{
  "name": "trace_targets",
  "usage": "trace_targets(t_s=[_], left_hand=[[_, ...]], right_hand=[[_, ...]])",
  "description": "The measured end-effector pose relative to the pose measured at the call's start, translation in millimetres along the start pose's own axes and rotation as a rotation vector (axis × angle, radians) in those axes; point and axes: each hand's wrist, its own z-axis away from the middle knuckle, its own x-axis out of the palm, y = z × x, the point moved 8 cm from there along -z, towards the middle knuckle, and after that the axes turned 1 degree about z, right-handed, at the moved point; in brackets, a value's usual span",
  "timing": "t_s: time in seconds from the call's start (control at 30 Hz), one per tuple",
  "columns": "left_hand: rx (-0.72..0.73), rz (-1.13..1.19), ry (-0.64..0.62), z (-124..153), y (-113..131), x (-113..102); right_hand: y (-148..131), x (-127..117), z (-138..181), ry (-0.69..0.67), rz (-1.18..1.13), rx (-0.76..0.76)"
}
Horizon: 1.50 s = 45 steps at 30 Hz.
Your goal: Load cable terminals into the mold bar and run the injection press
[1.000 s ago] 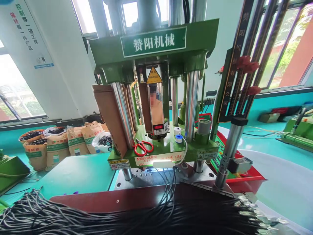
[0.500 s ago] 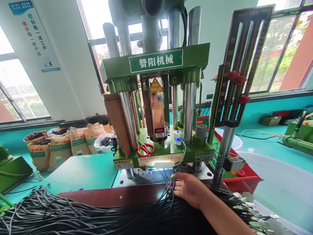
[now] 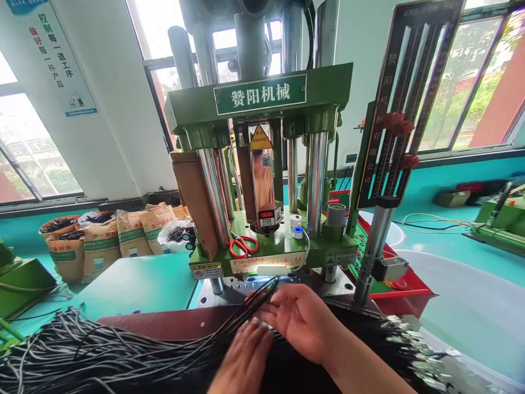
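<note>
A thick bundle of black cables [image 3: 82, 355] lies across the front of the bench, with metal terminals [image 3: 422, 355] at its right end. My right hand [image 3: 299, 320] rests on the bundle in front of the green press [image 3: 262, 98], its fingers pinching a few cables [image 3: 258, 298] whose ends reach toward the metal mould plate [image 3: 233, 285]. My left hand [image 3: 244, 355] lies flat on the cables just left of it, fingers together, pressing on them.
Red scissors [image 3: 243, 245] and tape rolls [image 3: 296, 225] sit on the press's lower green platen. A brown board [image 3: 164, 323] runs under the cables. Sacks [image 3: 98, 241] stand at the back left. A white tub [image 3: 471, 306] is at the right, and a ruler post [image 3: 385, 180] rises beside the press.
Both hands have come into view. My right hand drew a few cables back and left from under the press, and my left hand came down onto the bundle.
</note>
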Motion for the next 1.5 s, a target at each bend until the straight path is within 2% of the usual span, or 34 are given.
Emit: trace_targets(t_s=[0.07, 0.17, 0.23, 0.3, 0.4, 0.47, 0.57, 0.73, 0.93, 1.17, 1.37, 1.5], left_hand=[[-0.023, -0.225, -0.010, 10.0, -18.6, -17.1], [-0.247, -0.346, -0.275, 23.0, -36.3, -28.5], [-0.395, -0.330, -0.400, 26.6, -39.1, -37.8], [-0.469, -0.277, -0.416, 23.0, -37.4, -49.7], [-0.469, -0.209, -0.370, 13.4, -35.2, -66.3], [-0.435, -0.199, -0.356, 9.3, -34.5, -73.8], [-0.374, -0.226, -0.391, 9.3, -34.5, -76.7], [-0.246, -0.372, -0.495, 18.3, -34.4, -72.6], [-0.211, -0.408, -0.451, 16.6, -29.7, -91.8], [-0.225, -0.398, -0.547, 9.5, -34.3, -102.1], [-0.190, -0.396, -0.550, 8.7, -39.1, -101.2], [-0.173, -0.373, -0.587, 11.2, -35.9, -97.4]], right_hand=[[-1.7, -1.2, 2.7, -0.070, 0.070, 0.004], [-7.4, -4.5, 9.3, -0.144, 0.297, -0.034], [-10.9, -4.6, 13.8, -0.186, 0.633, -0.069], [-8.5, -4.8, 16.8, -0.240, 1.091, -0.082], [9.8, -14.5, 16.3, -0.324, 1.673, 0.012], [24.3, -21.7, 13.5, -0.367, 1.884, 0.077], [40.8, -22.3, 9.2, -0.412, 2.062, 0.073], [51.5, -13.8, 8.3, -0.405, 2.154, -0.004], [53.9, -10.9, 7.3, -0.370, 2.153, -0.114], [42.6, -7.7, 5.4, -0.310, 1.978, -0.198], [28.8, -1.0, 2.3, -0.194, 1.807, -0.218], [29.2, 3.6, -0.5, -0.214, 1.797, -0.208]])
